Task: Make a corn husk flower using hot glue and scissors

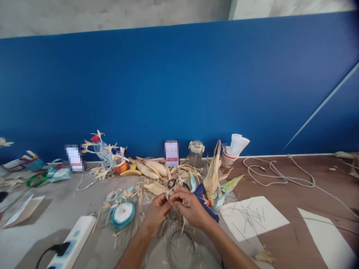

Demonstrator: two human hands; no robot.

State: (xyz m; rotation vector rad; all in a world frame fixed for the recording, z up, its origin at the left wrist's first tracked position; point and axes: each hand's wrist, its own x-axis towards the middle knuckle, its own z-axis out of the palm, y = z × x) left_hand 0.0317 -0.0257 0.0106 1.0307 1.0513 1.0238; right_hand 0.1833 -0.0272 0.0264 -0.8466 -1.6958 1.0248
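My left hand (159, 209) and my right hand (189, 205) meet above the middle of the table, fingers pinched together. Between the fingertips they hold a small pale strip of dried corn husk (167, 195), mostly hidden by the fingers. Just beyond my hands lie scissors (183, 182) with dark handles, among dried corn husks (153, 188). Below the hands, a coil of thin wire (182, 248) rests on the table with husk scraps around it. Left of my left hand is a roll of blue ribbon (122, 215). A dark blue object (209, 203) lies beyond my right wrist.
A white power strip (74, 239) sits at front left. Thin wire pieces lie on white paper (252, 216) at right. At the back stand a phone (171, 153), a clear jar (196, 154), paper cups (229, 158) and a husk-decorated bottle (103, 150). A white cable (280, 179) winds at right.
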